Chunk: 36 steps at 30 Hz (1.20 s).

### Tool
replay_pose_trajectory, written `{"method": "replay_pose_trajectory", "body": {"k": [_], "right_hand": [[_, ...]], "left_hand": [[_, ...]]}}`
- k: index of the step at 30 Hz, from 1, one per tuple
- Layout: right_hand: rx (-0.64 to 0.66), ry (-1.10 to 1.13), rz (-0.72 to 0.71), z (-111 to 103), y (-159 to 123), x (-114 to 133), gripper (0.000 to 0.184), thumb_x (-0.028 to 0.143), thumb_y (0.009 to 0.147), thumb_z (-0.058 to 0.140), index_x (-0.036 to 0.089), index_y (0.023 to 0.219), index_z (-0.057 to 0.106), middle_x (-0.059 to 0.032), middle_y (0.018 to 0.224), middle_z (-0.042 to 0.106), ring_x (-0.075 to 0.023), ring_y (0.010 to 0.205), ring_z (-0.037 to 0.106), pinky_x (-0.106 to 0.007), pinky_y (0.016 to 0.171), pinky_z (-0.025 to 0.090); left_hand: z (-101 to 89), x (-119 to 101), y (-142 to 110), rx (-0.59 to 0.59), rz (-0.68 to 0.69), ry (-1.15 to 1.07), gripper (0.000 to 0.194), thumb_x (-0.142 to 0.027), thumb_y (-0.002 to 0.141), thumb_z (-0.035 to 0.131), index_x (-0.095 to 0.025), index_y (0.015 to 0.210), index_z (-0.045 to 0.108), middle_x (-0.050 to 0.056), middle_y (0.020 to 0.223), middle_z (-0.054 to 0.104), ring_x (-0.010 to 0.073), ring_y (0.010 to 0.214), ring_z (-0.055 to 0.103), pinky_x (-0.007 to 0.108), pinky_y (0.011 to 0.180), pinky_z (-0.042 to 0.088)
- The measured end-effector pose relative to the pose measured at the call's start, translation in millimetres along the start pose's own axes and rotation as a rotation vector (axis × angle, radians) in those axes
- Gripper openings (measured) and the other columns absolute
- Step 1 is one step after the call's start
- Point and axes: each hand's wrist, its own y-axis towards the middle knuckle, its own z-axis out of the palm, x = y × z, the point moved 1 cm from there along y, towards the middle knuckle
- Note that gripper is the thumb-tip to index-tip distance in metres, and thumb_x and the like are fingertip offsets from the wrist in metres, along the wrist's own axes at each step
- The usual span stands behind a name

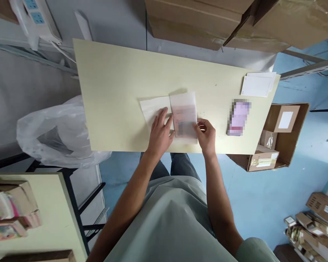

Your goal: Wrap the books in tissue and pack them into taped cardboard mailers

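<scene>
An open booklet-like item lies near the front edge of the pale yellow table [117, 91]. Its left leaf [148, 105] is plain off-white. On the right side, a translucent sheet [183, 100] covers something with faint pinkish and grey printing. My left hand [161, 131] rests with fingers spread on the left leaf, its fingertips near the fold. With thumb and forefinger, my right hand [206, 135] pinches the right edge of the translucent sheet. Whether the sheet is a loose page or a sleeve, I cannot tell.
A phone-like item, blurred out [238, 118], and white cards [257, 84] lie to the right. A plastic bag [54, 127] hangs at the table's left end. Cardboard boxes [191, 22] stand behind; an open carton [292, 145] sits beyond the right edge. Books [13, 203] occupy another table.
</scene>
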Motion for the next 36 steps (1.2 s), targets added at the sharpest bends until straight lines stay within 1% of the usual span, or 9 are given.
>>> {"method": "replay_pose_trajectory", "body": {"k": [5, 10, 15, 19, 22, 25, 29, 33, 36], "right_hand": [[-0.044, -0.054, -0.02, -38, 1, 12, 0.023, 0.044, 0.095, 0.07, 0.023, 0.104, 0.071, -0.0053, 0.099, 0.075, -0.0179, 0.083, 0.068, -0.032, 0.073, 0.059], [-0.02, -0.084, -0.101, -35, -16, 35, 0.019, 0.038, 0.099, 0.068, 0.025, 0.112, 0.07, -0.0053, 0.107, 0.074, -0.0176, 0.087, 0.069, -0.032, 0.074, 0.059], [0.133, -0.141, -0.191, 7, -34, 50, 0.019, 0.034, 0.103, 0.066, 0.027, 0.12, 0.066, -0.0041, 0.111, 0.069, -0.017, 0.088, 0.069, -0.031, 0.076, 0.061], [0.206, -0.347, -0.257, 65, -39, 38, 0.026, 0.035, 0.104, 0.068, 0.026, 0.128, 0.064, -0.0075, 0.118, 0.066, -0.0207, 0.096, 0.069, -0.032, 0.078, 0.061], [0.208, -0.566, -0.276, 106, -40, 23, 0.018, 0.028, 0.109, 0.059, 0.023, 0.126, 0.064, -0.0125, 0.121, 0.066, -0.0269, 0.111, 0.065, -0.036, 0.084, 0.061], [0.212, -0.64, -0.304, 124, -42, 17, 0.021, 0.022, 0.111, 0.051, 0.021, 0.129, 0.063, -0.0158, 0.121, 0.065, -0.0295, 0.115, 0.063, -0.04, 0.09, 0.061], [0.208, -0.567, -0.329, 99, -38, 20, 0.024, 0.023, 0.112, 0.048, 0.022, 0.128, 0.066, -0.0146, 0.121, 0.066, -0.0281, 0.112, 0.064, -0.038, 0.085, 0.061], [0.044, -0.457, -0.282, 51, -24, 17, 0.028, 0.03, 0.112, 0.05, 0.023, 0.134, 0.067, -0.0128, 0.124, 0.068, -0.0233, 0.1, 0.069, -0.038, 0.084, 0.061], [0.008, -0.412, -0.21, 33, -16, 7, 0.03, 0.035, 0.109, 0.056, 0.023, 0.133, 0.069, -0.0102, 0.117, 0.071, -0.0194, 0.086, 0.069, -0.036, 0.08, 0.06]], "left_hand": [[5.8, -25, 15, 0.077, 0.088, -0.01, 0.067, -0.014, 0.097, 0.062, -0.021, 0.162, 0.049, 0.013, 0.178, 0.037, 0.0363, 0.17, 0.023, 0.058, 0.136, 0.03], [-16.1, -9, 9, 0.053, 0.017, 0.018, 0.062, -0.01, 0.099, 0.052, -0.023, 0.159, 0.054, 0.013, 0.167, 0.052, 0.0349, 0.157, 0.045, 0.057, 0.131, 0.039], [-32.8, 15, -6, 0.006, -0.048, 0.032, 0.067, -0.012, 0.098, 0.056, -0.02, 0.164, 0.046, 0.014, 0.159, 0.059, 0.0353, 0.149, 0.052, 0.056, 0.127, 0.043], [-26.2, 24, -14, -0.074, -0.096, 0.0, 0.078, -0.013, 0.096, 0.056, -0.019, 0.17, 0.032, 0.017, 0.156, 0.06, 0.0355, 0.144, 0.056, 0.056, 0.122, 0.048], [-19.3, 28, -19, -0.157, -0.126, -0.036, 0.08, -0.01, 0.096, 0.055, -0.021, 0.171, 0.03, 0.016, 0.154, 0.061, 0.032, 0.14, 0.058, 0.053, 0.121, 0.049], [-16.2, 29, -28, -0.213, -0.178, -0.068, 0.08, -0.009, 0.095, 0.057, -0.023, 0.169, 0.033, 0.016, 0.155, 0.06, 0.0306, 0.137, 0.06, 0.051, 0.118, 0.053], [-14.8, 25, -42, -0.253, -0.273, -0.122, 0.07, -0.011, 0.095, 0.063, -0.025, 0.161, 0.045, 0.015, 0.149, 0.062, 0.0295, 0.126, 0.067, 0.048, 0.108, 0.061], [-9.5, 14, -53, -0.335, -0.356, -0.218, 0.055, -0.021, 0.098, 0.069, -0.024, 0.15, 0.054, 0.013, 0.137, 0.066, 0.0242, 0.108, 0.074, 0.042, 0.095, 0.067], [-1.4, 4, -53, -0.384, -0.388, -0.305, 0.047, -0.02, 0.098, 0.069, -0.022, 0.144, 0.057, 0.012, 0.132, 0.065, 0.0213, 0.104, 0.075, 0.038, 0.092, 0.067]]}}
